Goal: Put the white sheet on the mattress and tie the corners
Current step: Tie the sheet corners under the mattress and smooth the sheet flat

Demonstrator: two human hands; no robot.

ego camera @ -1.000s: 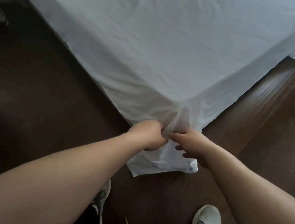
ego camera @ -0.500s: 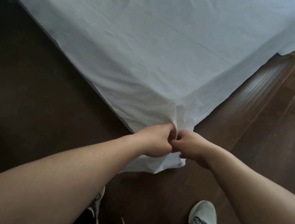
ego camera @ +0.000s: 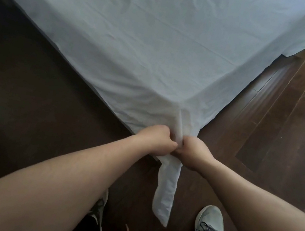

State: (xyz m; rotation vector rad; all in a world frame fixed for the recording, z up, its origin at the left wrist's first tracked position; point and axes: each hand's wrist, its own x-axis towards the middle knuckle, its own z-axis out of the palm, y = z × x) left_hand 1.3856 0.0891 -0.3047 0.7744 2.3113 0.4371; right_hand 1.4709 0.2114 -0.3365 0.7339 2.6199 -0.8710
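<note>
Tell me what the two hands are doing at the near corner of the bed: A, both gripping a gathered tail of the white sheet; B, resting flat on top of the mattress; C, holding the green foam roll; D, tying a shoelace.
A: the left hand and right hand meet at the bed's corner, each with a grip on the bunched white sheet, whose tail hangs toward the floor.

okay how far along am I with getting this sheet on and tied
Done: the white sheet is spread over the mattress. In hand: your left hand and right hand grip the near corner's gathered tail. Left: no knot shows here yet; the other corners are out of view.
</note>
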